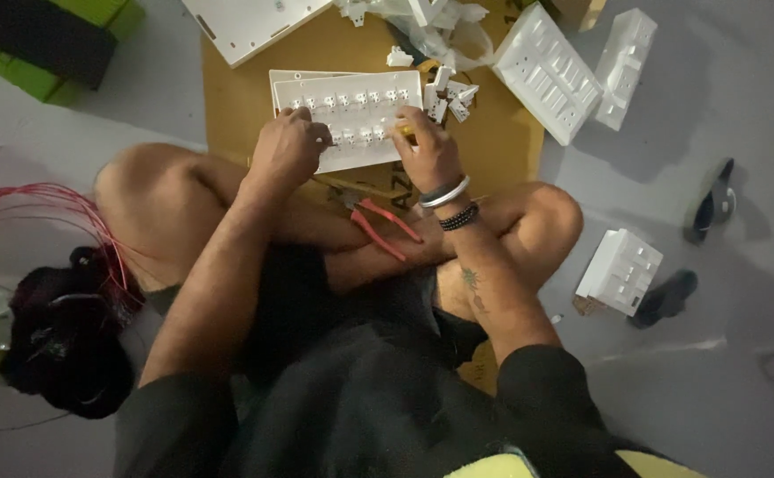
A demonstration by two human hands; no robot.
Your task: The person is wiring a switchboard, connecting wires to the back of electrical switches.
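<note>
both arms reach forward: left hand curled, gripping the white panel; right hand fisted around a yellow tool.

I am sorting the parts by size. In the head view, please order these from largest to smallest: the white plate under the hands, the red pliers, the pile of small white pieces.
1. White plate, largest.
2. Red pliers.
3. Pile of small white pieces; it lies farther from the camera, so its place below the pliers is unsure.
</note>
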